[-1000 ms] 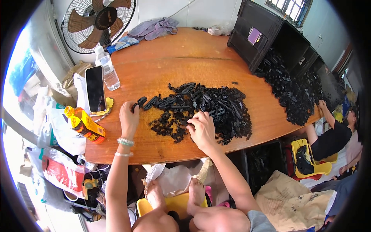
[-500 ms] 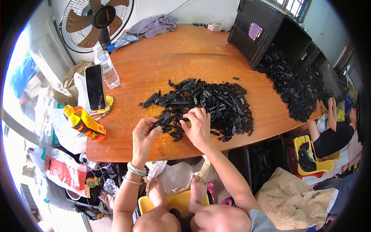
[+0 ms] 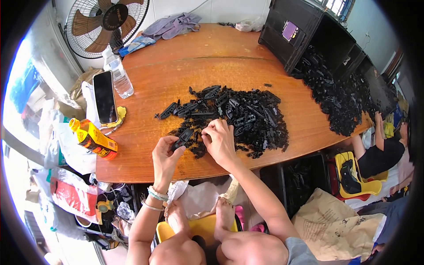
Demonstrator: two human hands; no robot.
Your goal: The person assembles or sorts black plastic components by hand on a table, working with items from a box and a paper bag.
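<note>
Between thumb and fingers, my left hand (image 3: 166,155) grips a black plastic part (image 3: 183,137), long and slotted, at the near left of a pile of black plastic parts (image 3: 254,115). Just to the right, my right hand (image 3: 220,142) is closed in a pinch over the pile's near edge. Whatever lies between its fingertips, if anything, is hidden or too small to make out. Loose small pieces lie under and between both hands.
A phone (image 3: 105,98), a water bottle (image 3: 118,75) and a yellow-and-black drink bottle (image 3: 93,139) stand at the table's left. A fan (image 3: 108,22) is behind. At right, a tipped black crate (image 3: 282,33) spills more parts. Another person's arm (image 3: 380,130) reaches that heap.
My left hand has tilted the black part up, so more of its slotted face shows. My right hand has shifted slightly left, its fingers closer together. The whole view has shifted a little.
</note>
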